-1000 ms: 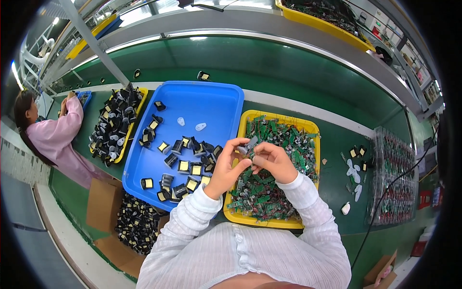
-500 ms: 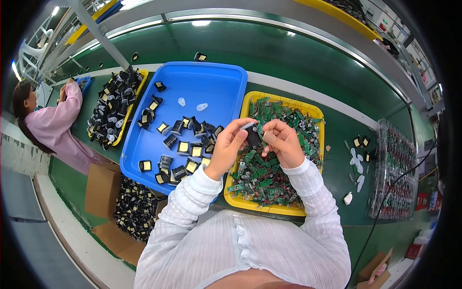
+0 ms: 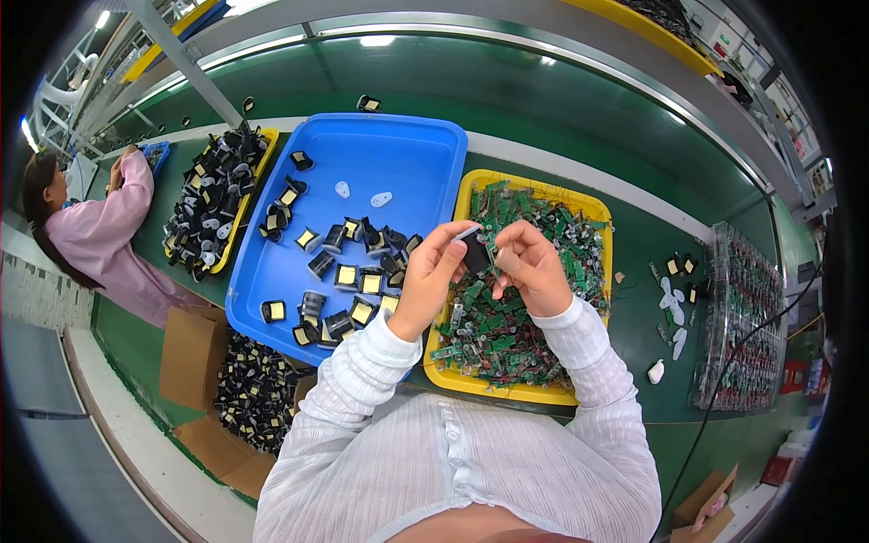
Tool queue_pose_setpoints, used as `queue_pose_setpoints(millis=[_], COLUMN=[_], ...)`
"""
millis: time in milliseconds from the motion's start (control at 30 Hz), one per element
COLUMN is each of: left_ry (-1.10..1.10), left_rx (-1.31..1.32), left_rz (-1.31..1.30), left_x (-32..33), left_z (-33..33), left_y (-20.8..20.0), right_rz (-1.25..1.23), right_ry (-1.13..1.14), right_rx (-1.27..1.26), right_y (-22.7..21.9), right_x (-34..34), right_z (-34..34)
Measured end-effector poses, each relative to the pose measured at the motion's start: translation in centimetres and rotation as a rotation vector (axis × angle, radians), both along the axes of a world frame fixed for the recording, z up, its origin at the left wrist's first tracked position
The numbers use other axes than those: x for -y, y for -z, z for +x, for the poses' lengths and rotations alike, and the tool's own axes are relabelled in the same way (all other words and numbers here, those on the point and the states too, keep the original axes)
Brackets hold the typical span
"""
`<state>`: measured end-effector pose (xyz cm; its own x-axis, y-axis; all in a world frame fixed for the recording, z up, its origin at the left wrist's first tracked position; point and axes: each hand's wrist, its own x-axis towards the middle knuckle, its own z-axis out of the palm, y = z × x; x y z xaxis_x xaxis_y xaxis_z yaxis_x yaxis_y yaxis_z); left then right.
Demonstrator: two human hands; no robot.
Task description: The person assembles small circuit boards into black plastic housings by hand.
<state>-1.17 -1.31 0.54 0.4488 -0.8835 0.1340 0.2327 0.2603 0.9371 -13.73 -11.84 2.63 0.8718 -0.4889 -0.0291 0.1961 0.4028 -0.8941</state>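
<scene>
My left hand (image 3: 433,281) pinches a black plastic housing (image 3: 476,256) with a grey cap at its upper end. Close beside it, my right hand (image 3: 534,269) has its fingers closed on a small green circuit board (image 3: 491,251), which lies against the housing's right side. How far the board sits inside the housing is hidden by the fingers. Both hands are above a yellow tray (image 3: 605,262) heaped with green circuit boards (image 3: 507,317) and thin red wires. To the left, a blue tray (image 3: 380,129) holds several black housings (image 3: 347,276) with yellow pads and two loose grey caps (image 3: 380,199).
A yellow tray (image 3: 262,172) piled with black parts stands farther left, near a co-worker in pink (image 3: 109,222). Below is an open carton (image 3: 195,362) of similar parts. Clear plastic racks (image 3: 742,317) of boards stand at right. Behind runs a green conveyor (image 3: 543,109).
Black parts on the conveyor have shifted slightly left. My right fingers have moved a little at the board; both hands stay in nearly the same place.
</scene>
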Motion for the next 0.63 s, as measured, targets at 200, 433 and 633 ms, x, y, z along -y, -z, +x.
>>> queue_pose_setpoints(millis=[200, 433, 633], left_ry=[-0.006, 0.009, -0.082], left_rx=[-0.006, -0.055, 0.120], left_rz=[-0.014, -0.010, -0.043], left_x=[0.07, 0.08, -0.17], left_z=[-0.01, -0.23, -0.50], left_y=[0.51, 0.31, 0.23], right_rz=[-0.008, 0.000, -0.045], right_ry=[0.000, 0.003, -0.006], right_rx=[-0.007, -0.013, -0.059], right_y=[0.02, 0.14, 0.47], right_x=[0.01, -0.08, 0.07], right_z=[0.04, 0.10, 0.03])
